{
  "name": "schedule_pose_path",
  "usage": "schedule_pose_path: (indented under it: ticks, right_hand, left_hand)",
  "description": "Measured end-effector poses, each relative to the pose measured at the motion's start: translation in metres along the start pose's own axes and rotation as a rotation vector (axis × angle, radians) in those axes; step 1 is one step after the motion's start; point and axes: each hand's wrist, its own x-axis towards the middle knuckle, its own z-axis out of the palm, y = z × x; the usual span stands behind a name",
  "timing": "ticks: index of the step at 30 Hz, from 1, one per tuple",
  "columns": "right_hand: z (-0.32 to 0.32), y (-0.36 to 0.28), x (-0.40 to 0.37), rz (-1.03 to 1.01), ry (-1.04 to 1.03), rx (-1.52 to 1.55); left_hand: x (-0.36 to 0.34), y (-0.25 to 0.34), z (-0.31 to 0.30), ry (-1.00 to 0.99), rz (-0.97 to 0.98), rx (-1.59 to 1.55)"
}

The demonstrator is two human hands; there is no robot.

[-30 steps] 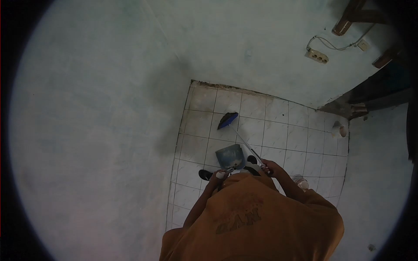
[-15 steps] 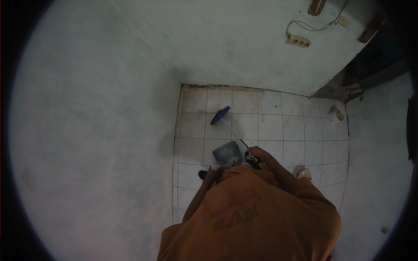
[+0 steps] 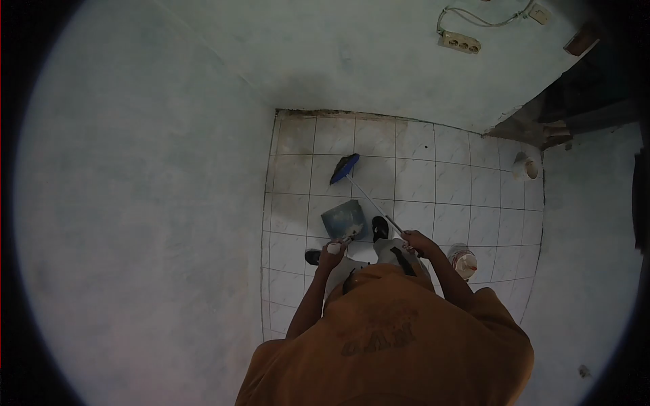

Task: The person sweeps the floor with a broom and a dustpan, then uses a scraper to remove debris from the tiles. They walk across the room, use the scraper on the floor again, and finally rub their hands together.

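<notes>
My left hand (image 3: pixel 332 254) is closed around the handle of a grey-blue dustpan (image 3: pixel 343 220), which is held low over or on the tiles; its exact contact with the floor is hard to judge. In my right hand (image 3: pixel 420 244) is the long handle of a broom (image 3: pixel 372 200). Its blue head (image 3: pixel 345 168) with dark bristles rests on the floor just beyond the dustpan. Any sweepings are too small to make out.
White floor tiles (image 3: pixel 415 179) meet pale walls, with a dirty edge along the far one. A white tub (image 3: pixel 464 264) stands to my right, and a pale container (image 3: pixel 526 169) is near the right corner. A socket strip (image 3: pixel 460 43) hangs on the far wall.
The camera view has shifted, showing more of my legs and shoes. The broom head has come slightly nearer the dustpan. Both hands keep their hold.
</notes>
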Motion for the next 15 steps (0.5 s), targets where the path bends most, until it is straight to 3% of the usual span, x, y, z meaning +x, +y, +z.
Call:
schedule_pose_path:
  ticks: [3,6,9,12,15]
  right_hand:
    - [-0.009,0.002,-0.024,0.009,-0.005,-0.027]
    - [-0.019,0.023,-0.028,-0.001,0.010,-0.045]
    - [-0.014,0.037,-0.036,0.001,0.033,-0.049]
    - [-0.002,0.055,-0.036,-0.146,0.101,-0.136]
    - [0.018,0.037,-0.072,-0.179,0.129,-0.103]
  left_hand:
    - [-0.001,-0.048,0.031,0.131,-0.081,0.152]
    - [-0.031,0.033,0.009,0.148,-0.113,0.092]
    - [-0.038,0.012,0.015,0.188,-0.062,0.265]
    - [-0.051,0.020,0.004,0.116,-0.066,0.183]
    - [-0.065,0.035,-0.008,0.194,-0.123,0.222]
